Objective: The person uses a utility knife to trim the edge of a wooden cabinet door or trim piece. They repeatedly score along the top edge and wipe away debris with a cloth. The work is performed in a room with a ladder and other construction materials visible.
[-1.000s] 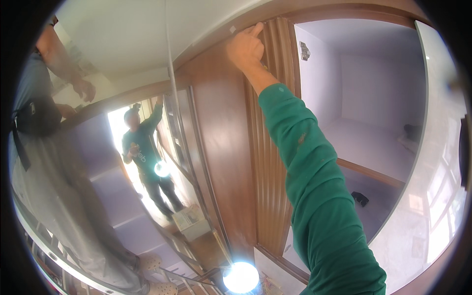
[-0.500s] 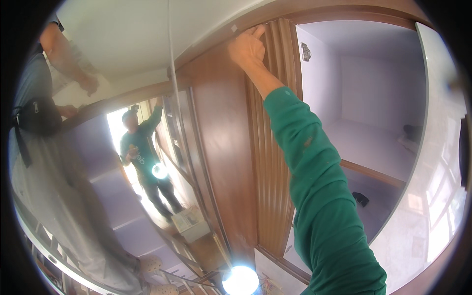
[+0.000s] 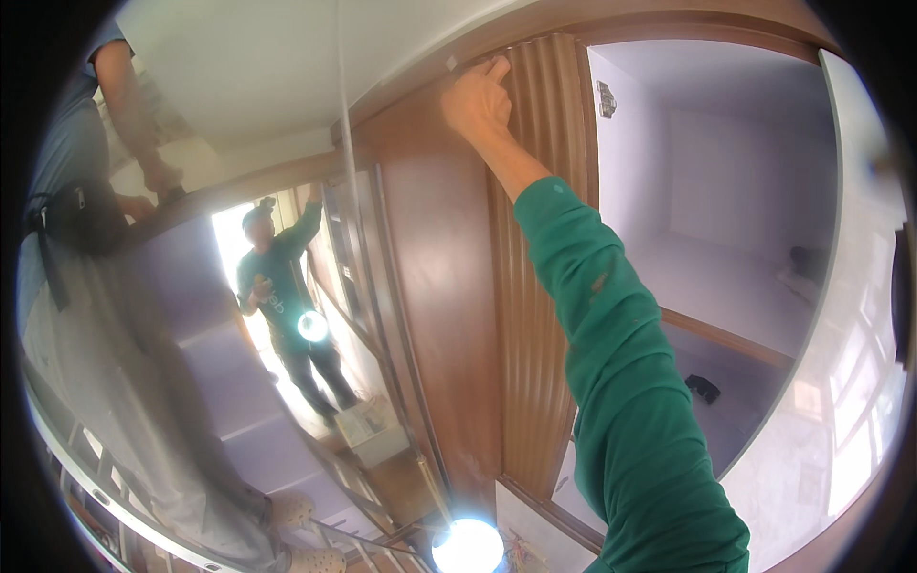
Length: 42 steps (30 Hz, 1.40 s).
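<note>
One right hand [image 3: 478,95] touching top of ribbed brown wood panel [image 3: 535,334].

We see our right arm [image 3: 611,382] rising from the lower edge in a green sleeve, stretched long and nearly straight, the bare wrist [image 3: 511,162] showing past the cuff. Our right hand [image 3: 478,95] is raised overhead, knuckles toward us, fingers curled loosely with the fingertips [image 3: 497,67] pressed upward and nothing visibly gripped; our left hand does not show directly in the head view
</note>
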Motion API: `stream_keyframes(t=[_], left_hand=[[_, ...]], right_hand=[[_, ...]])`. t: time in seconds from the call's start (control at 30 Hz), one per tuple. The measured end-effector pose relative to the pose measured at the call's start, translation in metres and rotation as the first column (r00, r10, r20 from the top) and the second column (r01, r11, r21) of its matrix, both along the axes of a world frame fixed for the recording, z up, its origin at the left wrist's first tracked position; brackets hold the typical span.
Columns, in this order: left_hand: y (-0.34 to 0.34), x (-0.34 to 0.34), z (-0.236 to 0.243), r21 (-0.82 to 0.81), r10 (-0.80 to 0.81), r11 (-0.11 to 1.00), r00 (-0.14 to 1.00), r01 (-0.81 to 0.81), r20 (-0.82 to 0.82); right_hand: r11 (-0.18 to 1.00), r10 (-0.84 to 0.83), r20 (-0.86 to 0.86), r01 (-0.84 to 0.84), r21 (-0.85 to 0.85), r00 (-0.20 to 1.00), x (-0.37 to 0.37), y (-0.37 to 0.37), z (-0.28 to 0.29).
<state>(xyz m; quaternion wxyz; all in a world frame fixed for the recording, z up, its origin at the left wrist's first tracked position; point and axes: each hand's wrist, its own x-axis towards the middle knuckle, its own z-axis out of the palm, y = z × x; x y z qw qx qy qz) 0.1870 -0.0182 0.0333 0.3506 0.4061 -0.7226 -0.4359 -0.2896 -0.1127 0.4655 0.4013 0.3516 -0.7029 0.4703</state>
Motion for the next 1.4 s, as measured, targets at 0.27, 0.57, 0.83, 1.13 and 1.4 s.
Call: stream_keyframes(t=[0.27,0.57,0.83,1.13,1.4], left_hand=[[0.001,0.007,-0.005,-0.033,-0.023,0.999,0.998,0.026,0.063],[-0.005,-0.013,-0.005,-0.004,-0.095,0.995,0.994,0.095,-0.058],[-0.024,-0.041,-0.012,0.085,-0.354,0.916,0.889,0.392,-0.291],[-0.018,-0.081,0.021,-0.108,-0.559,0.819,0.742,0.563,-0.370],[0.006,-0.124,0.058,-0.031,-0.515,0.814,0.694,0.581,-0.503]], right_hand=[[0.975,0.149,0.032,-0.141,-0.170,0.988,0.013,-0.008,-0.023],[0.551,0.617,0.065,-0.372,-0.747,0.784,0.070,0.080,-0.157],[0.432,0.898,0.303,-0.508,-0.745,0.319,0.153,0.184,-0.312],[0.432,0.902,0.373,-0.452,-0.781,0.217,0.171,0.234,-0.353],[0.332,0.942,0.315,-0.476,-0.814,0.118,0.184,0.240,-0.358]])
